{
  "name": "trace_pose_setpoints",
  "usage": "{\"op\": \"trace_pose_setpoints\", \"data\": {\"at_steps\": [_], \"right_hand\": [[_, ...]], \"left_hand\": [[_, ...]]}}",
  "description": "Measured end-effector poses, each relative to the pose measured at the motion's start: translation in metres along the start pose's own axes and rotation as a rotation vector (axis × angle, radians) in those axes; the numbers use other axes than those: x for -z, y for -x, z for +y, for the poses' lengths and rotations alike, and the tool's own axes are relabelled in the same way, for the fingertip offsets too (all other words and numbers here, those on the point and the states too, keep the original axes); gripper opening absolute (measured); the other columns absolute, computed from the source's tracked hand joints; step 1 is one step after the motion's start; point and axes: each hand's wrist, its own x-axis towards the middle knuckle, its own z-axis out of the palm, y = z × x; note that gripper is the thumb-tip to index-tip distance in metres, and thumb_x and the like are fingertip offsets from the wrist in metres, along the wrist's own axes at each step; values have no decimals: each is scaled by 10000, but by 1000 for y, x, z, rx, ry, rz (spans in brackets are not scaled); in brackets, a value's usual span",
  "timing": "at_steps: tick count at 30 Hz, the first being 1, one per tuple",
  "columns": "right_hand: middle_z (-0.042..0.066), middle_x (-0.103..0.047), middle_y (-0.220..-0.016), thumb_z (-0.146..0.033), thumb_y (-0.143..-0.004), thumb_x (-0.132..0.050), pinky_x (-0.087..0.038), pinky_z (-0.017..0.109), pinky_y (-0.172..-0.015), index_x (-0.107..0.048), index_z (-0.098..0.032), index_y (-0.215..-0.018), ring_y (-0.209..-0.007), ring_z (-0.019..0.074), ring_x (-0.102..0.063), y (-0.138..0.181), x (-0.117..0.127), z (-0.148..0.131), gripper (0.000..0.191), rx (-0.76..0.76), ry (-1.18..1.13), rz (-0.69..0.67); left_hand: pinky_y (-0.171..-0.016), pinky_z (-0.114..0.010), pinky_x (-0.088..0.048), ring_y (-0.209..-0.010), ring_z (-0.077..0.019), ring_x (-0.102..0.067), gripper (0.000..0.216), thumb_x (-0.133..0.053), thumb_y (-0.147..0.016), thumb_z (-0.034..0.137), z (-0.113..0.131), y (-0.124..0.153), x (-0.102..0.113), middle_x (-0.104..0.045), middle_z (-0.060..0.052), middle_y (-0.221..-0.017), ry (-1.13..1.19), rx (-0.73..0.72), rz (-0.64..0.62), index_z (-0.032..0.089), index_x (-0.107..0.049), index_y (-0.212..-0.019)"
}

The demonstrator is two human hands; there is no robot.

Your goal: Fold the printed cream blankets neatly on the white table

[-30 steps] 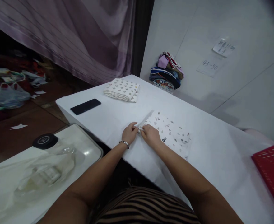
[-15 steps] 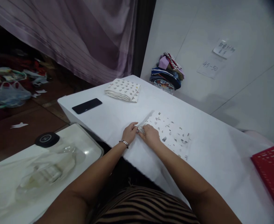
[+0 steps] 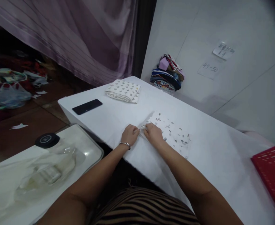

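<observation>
A white cloth (image 3: 173, 132) with small scattered prints lies flat on the white table. My right hand (image 3: 154, 134) is closed on its near left corner, where the fabric bunches up under the fingers. Just left of it, my left hand (image 3: 129, 135), with a bracelet at the wrist, pinches a small pale bit of the same corner between thumb and fingers. The fingertips of both hands partly hide that corner. Farther back on the table sits a folded white cloth (image 3: 123, 91) with grey prints, touched by neither hand.
A black phone (image 3: 87, 107) lies at the table's left end. Folded clothes (image 3: 166, 75) are stacked against the wall. A red perforated basket (image 3: 270, 172) stands at the right. On a lower pale surface at left are a round black object (image 3: 47, 140) and a clear plastic bag (image 3: 50, 172).
My left hand has curled its fingers in more and turned slightly. My right hand has shifted a little right, still at the cloth's corner, and a small gap shows between the hands.
</observation>
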Motion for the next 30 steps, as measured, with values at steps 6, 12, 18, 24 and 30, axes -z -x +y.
{"op": "trace_pose_setpoints", "data": {"at_steps": [6,12,18,24,30], "right_hand": [[59,-587,-1001,-282,-885,-435,-393,265,-695,-546,-189,-961,-918,185,-533,0,-2,-2,163,23,19,-5],[70,-576,-1012,-290,-897,-409,-391,273,-717,-546,-187,-981,-941,187,-519,1,-1,-2,191,26,19,-18],[63,-576,-999,-286,-899,-398,-395,270,-683,-537,-188,-971,-909,182,-532,1,0,-1,184,28,32,-2],[61,-580,-978,-295,-902,-391,-394,272,-671,-530,-191,-965,-864,184,-547,3,1,-1,185,19,65,8],[64,-579,-985,-280,-899,-385,-394,269,-652,-539,-190,-957,-857,185,-551,2,-2,-4,188,29,74,-4]], "left_hand": [[-757,-307,-399,-844,-203,-533,233,-542,-782,369,12,-3,-3,-566,-69,-814,-287,8,-108,172,-651,-724],[-684,-268,-378,-758,-155,-542,152,-567,-759,320,15,-6,-1,-577,-30,-813,-205,96,-156,178,-602,-716],[-595,-234,-345,-678,-128,-527,119,-570,-728,302,18,-7,1,-598,6,-732,-26,246,-165,190,-573,-688],[-507,-208,-334,-491,-98,-486,144,-572,-708,275,18,-10,-2,-540,39,-484,238,391,-181,184,-524,-607],[-417,-195,-316,-398,-93,-477,125,-576,-698,251,16,-12,-6,-535,30,-415,582,580,-231,177,-522,-612]]}}
